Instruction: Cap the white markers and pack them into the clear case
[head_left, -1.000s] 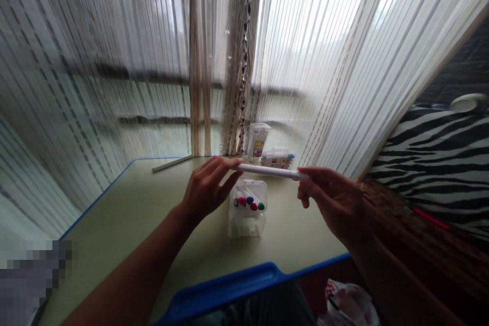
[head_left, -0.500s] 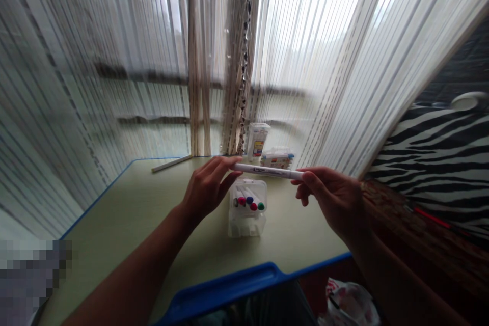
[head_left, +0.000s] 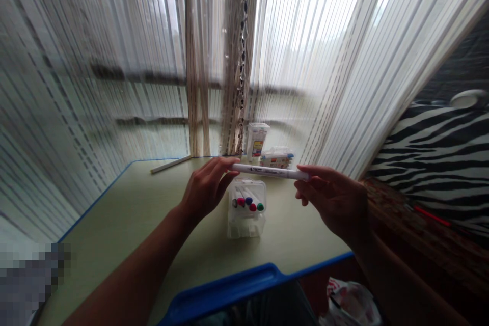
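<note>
A white marker pen point(head_left: 269, 171) is held level between both my hands above the pale green table point(head_left: 133, 214). My left hand point(head_left: 206, 188) pinches its left end with fingertips. Its right end is gripped by the fingers of my right hand point(head_left: 332, 198). Directly below the pen stands a clear plastic box point(head_left: 247, 209) holding several markers with coloured caps, pink, blue, red and green.
At the back of the table stand a small white carton point(head_left: 256, 140) and a flat pack of markers point(head_left: 277, 158) against the sheer curtain point(head_left: 133, 61). A pale stick point(head_left: 170, 164) lies at the far left. A zebra-print cloth point(head_left: 439, 163) is on the right. A blue table edge point(head_left: 229, 288) runs nearest me.
The pen has rolled slightly between my fingers and my right hand's fingers have shifted along its end. Both hands stay in nearly the same place.
</note>
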`<state>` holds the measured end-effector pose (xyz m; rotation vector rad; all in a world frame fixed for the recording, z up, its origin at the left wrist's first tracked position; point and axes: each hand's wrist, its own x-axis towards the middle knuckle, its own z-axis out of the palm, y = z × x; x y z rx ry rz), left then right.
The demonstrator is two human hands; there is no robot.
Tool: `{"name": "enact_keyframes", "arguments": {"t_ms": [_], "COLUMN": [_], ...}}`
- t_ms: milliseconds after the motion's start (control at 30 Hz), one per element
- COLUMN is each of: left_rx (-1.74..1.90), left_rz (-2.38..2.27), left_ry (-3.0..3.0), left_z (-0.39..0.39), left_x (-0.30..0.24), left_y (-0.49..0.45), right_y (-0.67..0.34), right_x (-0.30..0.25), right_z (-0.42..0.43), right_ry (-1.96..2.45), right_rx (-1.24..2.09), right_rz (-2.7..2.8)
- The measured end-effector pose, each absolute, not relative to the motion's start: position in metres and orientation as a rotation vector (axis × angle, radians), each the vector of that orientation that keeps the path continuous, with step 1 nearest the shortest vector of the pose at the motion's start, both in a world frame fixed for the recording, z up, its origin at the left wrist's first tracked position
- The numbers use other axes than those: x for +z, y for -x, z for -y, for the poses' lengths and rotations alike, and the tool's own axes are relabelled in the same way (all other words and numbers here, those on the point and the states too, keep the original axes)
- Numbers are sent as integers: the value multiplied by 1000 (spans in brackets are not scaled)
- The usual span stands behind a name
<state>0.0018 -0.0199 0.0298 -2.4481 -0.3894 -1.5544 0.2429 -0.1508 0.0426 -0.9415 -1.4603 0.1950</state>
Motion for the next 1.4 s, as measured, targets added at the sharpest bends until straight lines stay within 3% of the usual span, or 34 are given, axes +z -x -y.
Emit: {"name": "enact_keyframes", "arguments": {"t_ms": [300,500,1167,1400], "left_rx": [-1552,-1536,-1571,-1569], "left_rz": [379,458,820,857], "left_ry": [2502,2549,2584,2581], "left_z": [19,20,14,14], "left_x": [29,28,22,21], "left_y": [-2,-3,1,1], "right_y": [-250,-248,-237,-237], "right_x": [53,57,54,57], "right_z": [160,171,198,210], "right_ry": [885,795,818,755], "right_rx": [-538,-811,-447,-549], "right_rz": [1824,1968,1788,1937]}}
